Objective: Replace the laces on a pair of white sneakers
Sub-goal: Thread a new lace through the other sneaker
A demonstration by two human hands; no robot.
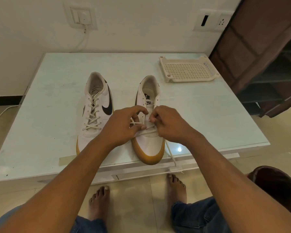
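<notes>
Right hand (170, 126) fingers (156, 113) curled, pinching lace (170, 153) at low eyelet of near shoe (149, 145); likely drawing it through. Left hand (123, 126) also curled, thumb and fingers nipping short lace end, probably bracing upper so eyelet stays put. Long free end trails over table (49, 98) edge. Only bottom rows threaded; upper eyelets bare. Laced shoe (95, 113) alongside, apart. Tray (186, 69) at far right corner.

My left hand (123, 126) and right hand (170, 126) hide the right sneaker's (149, 147) lower eyelets and part of its lace (171, 153).
</notes>
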